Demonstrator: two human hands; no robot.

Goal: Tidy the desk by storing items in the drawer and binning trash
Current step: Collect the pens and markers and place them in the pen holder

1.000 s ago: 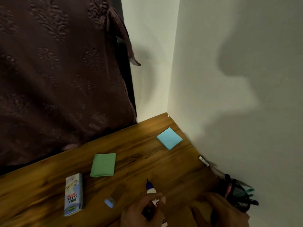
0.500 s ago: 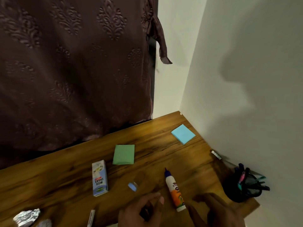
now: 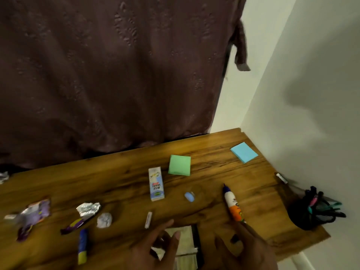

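A glue bottle (image 3: 233,205) with a blue tip lies on the wooden desk (image 3: 120,180). Just below its base is my right hand (image 3: 245,248), fingers loosely bent and holding nothing. My left hand (image 3: 155,248) hovers at the bottom centre with spread fingers, also holding nothing. Between the hands lies a pale flat thing with a dark edge (image 3: 187,244), too blurred to name. A milkshake carton (image 3: 155,184), a green sticky pad (image 3: 179,165), a blue sticky pad (image 3: 244,152) and a small blue eraser (image 3: 189,196) lie further back. Left are a foil wrapper (image 3: 88,209), a paper ball (image 3: 104,220) and a purple wrapper (image 3: 33,213).
A black mesh pen holder (image 3: 311,211) stands at the desk's right end by the white wall (image 3: 311,94). A blue and yellow stick (image 3: 82,246) and a small white stick (image 3: 148,219) lie near the front. A brown curtain (image 3: 109,71) hangs behind the desk.
My left hand has let go of the glue bottle, which now lies on the desk. The view has swung left, bringing the wrappers and the paper ball into sight.
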